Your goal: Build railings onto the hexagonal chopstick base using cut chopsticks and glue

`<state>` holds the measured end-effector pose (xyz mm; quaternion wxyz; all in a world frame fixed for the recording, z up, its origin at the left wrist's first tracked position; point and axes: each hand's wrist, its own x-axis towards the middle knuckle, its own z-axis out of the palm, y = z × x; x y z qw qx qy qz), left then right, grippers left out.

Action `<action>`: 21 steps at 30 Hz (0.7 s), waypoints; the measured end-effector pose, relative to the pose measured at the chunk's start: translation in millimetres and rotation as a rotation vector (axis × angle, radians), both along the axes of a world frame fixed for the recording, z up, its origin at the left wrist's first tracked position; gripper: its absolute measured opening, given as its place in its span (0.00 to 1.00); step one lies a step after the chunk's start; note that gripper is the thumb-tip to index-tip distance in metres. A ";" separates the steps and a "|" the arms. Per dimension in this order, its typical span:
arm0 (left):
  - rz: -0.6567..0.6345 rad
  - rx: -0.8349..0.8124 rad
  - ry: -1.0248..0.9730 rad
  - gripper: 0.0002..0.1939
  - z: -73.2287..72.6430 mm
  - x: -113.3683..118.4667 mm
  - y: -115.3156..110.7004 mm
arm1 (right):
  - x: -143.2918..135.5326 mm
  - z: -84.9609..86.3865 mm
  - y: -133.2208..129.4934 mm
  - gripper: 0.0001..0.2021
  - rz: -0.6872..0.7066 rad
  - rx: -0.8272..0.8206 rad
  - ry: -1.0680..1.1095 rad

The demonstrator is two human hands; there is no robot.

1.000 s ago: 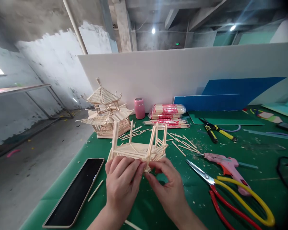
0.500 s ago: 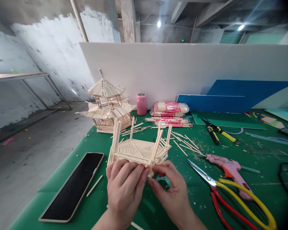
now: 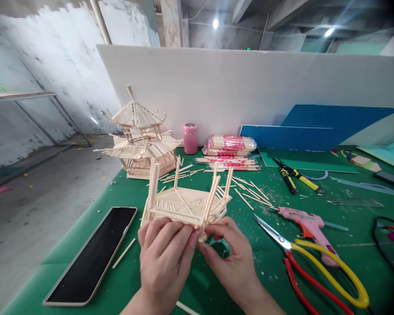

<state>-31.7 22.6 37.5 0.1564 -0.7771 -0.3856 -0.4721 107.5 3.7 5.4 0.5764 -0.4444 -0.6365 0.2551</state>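
A pavilion base built of thin wooden sticks, with posts rising at its corners, is held tilted above the green table. My left hand is closed along its near edge, fingers curled over the lower rail. At the near right corner my right hand pinches the frame between thumb and index finger. Whether a separate small stick sits in that pinch is hidden. A finished two-tier stick pavilion stands behind on the left. Loose sticks lie just beyond the held base.
A phone lies at left. On the right are scissors, a pink glue gun and yellow-black pliers. Bundled sticks and a pink can stand before a white board. The table's left edge drops to the floor.
The whole view has shifted slightly, so things appear a little further left and higher. Both hands keep the same grip on the stick base.
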 end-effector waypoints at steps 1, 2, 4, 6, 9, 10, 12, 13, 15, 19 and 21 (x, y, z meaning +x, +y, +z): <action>-0.002 -0.002 0.005 0.03 0.3 0.0 -0.2 | 0.1 0.2 -0.1 0.08 0.001 0.000 0.001; -0.002 -0.004 0.010 0.03 0.7 0.0 -0.4 | 0.2 0.5 -0.3 0.08 0.001 0.000 0.001; 0.000 -0.007 0.013 0.04 1.5 0.2 -0.8 | 0.4 0.9 -0.6 0.08 0.001 -0.002 0.000; -0.004 -0.012 0.013 0.04 2.4 0.5 -0.9 | 0.4 1.3 -0.9 0.08 -0.001 -0.006 0.000; -0.004 -0.021 0.008 0.04 4.1 1.4 -0.9 | 0.5 1.7 -0.8 0.08 0.002 -0.003 0.003; -0.002 -0.020 0.003 0.04 4.6 1.8 -1.0 | 0.6 1.8 -0.7 0.08 0.003 0.000 0.002; 0.001 -0.022 -0.009 0.04 5.9 2.8 -1.3 | 0.9 1.7 -0.6 0.08 0.002 0.006 -0.002; -0.001 -0.023 -0.014 0.05 6.5 3.3 -1.6 | 1.2 1.6 -0.5 0.08 0.000 0.010 -0.007; -0.002 -0.029 -0.024 0.05 8.1 4.2 -2.1 | 1.6 1.1 -0.4 0.09 -0.002 0.018 -0.018; -0.010 -0.046 -0.039 0.05 11.4 5.5 -3.5 | 1.7 0.1 -0.2 0.09 -0.010 0.036 -0.023; -0.016 -0.063 -0.046 0.05 12.7 5.6 -4.2 | 1.4 -0.3 -0.1 0.09 -0.014 0.039 -0.022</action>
